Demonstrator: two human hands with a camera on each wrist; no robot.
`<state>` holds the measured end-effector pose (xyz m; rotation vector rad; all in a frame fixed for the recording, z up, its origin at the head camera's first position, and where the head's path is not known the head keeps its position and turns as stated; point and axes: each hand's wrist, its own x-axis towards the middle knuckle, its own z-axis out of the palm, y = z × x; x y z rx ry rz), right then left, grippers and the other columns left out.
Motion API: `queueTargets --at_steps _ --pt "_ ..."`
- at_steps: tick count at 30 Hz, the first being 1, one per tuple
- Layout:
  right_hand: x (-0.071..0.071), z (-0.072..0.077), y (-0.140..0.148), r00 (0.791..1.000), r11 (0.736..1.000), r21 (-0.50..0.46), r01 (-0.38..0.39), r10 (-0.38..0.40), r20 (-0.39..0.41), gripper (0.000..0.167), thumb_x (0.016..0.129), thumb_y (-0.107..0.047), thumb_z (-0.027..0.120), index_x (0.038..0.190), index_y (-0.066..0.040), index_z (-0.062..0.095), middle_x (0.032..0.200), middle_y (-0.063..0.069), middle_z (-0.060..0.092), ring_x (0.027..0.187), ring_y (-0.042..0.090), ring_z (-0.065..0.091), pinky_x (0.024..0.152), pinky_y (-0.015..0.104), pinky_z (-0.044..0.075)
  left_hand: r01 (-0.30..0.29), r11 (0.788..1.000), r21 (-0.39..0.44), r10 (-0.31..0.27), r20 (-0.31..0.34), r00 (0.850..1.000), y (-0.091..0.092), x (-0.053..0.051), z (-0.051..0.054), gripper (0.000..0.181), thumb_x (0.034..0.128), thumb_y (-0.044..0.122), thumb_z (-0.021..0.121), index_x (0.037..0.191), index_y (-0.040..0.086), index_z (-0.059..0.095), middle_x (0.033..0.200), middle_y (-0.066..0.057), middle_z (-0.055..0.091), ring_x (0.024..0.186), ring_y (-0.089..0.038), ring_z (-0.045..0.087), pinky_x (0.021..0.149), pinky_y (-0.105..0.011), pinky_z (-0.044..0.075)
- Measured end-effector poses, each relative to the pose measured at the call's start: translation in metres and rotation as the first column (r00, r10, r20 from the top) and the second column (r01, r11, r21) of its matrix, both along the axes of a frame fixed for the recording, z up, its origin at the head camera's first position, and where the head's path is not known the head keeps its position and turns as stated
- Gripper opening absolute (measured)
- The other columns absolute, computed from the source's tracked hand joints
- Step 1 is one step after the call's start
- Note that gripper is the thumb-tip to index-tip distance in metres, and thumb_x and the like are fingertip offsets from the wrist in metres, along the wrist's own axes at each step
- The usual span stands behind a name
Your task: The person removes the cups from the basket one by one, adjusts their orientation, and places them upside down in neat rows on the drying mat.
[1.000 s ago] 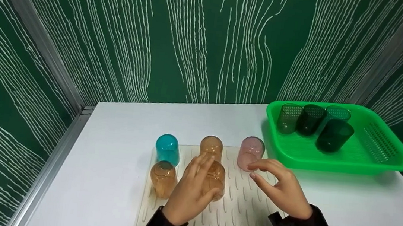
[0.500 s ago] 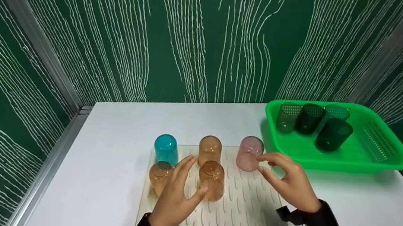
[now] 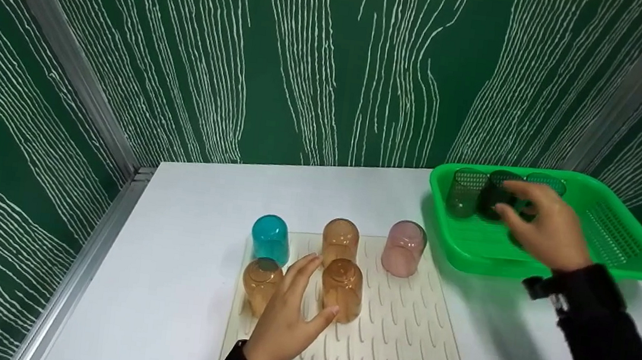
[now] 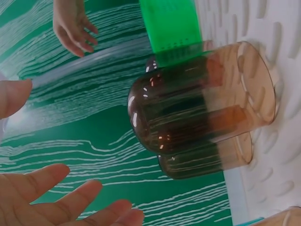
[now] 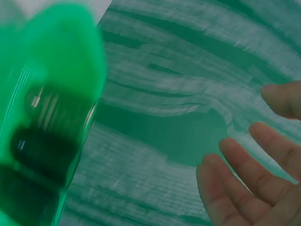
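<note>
My left hand (image 3: 289, 324) hovers over the ribbed cream mat (image 3: 399, 343) with fingers spread and holds nothing. It is between two upside-down amber glasses: the left glass (image 3: 260, 284) and the right glass (image 3: 343, 292), which also fills the left wrist view as a brown glass (image 4: 188, 99). Behind them, inverted too, stand a blue glass (image 3: 271, 237), another amber glass (image 3: 341, 236) and a pink glass (image 3: 405, 249). Over the green basket (image 3: 479, 262) is my right hand (image 3: 551, 231), fingers apart and nothing in them. It covers most of one dark glass there.
Inside the basket, a grey glass (image 3: 464, 198), a black glass (image 3: 490, 202) and a teal-tinted glass (image 3: 547, 181) lean against its back left wall. The basket stands on the white table (image 3: 190, 232), right of the mat. A green patterned wall (image 3: 283, 80) rises behind.
My right hand has moved from beside the pink glass up and right to above the basket. My left hand has drawn back slightly left from the front right amber glass.
</note>
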<state>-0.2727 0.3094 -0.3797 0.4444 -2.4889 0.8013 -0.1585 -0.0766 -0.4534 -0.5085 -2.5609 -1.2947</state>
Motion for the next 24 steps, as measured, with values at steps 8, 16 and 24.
queueTargets --at_steps 8,16,24 --pt "-0.090 -0.047 0.097 0.958 0.985 0.067 0.160 -0.171 0.229 0.062 0.098 -0.052 0.050 0.152 -0.025 0.034 0.156 0.016 0.032 0.138 0.042 0.033 0.104 0.063 0.028 0.013 0.999 -0.047 -0.015 -0.041 0.999 0.002 -0.001 -0.006 0.074 0.0897 0.044 0.068 0.150 0.013 0.037 0.152 -0.011 0.039 0.140 -0.030 0.039 0.109 -0.052 0.041" --pt "-0.084 -0.024 0.106 0.871 0.980 0.170 0.106 -0.174 0.459 0.075 0.101 -0.042 0.049 0.152 0.006 0.022 0.148 0.038 0.026 0.129 0.059 0.027 0.106 0.067 0.023 0.027 0.997 -0.070 -0.030 -0.038 0.999 0.004 0.000 -0.008 0.076 0.0908 0.050 0.064 0.150 0.012 0.036 0.153 -0.009 0.038 0.140 -0.028 0.040 0.110 -0.049 0.041" --pt "-0.062 -0.014 0.080 0.800 0.963 0.263 0.058 -0.203 0.565 0.070 0.101 -0.023 0.050 0.145 0.021 0.017 0.137 0.047 0.025 0.124 0.062 0.028 0.104 0.068 0.028 0.046 0.998 -0.052 -0.047 -0.008 0.999 0.004 0.001 -0.006 0.075 0.0915 0.049 0.064 0.150 0.011 0.036 0.153 -0.009 0.038 0.140 -0.027 0.041 0.110 -0.049 0.040"
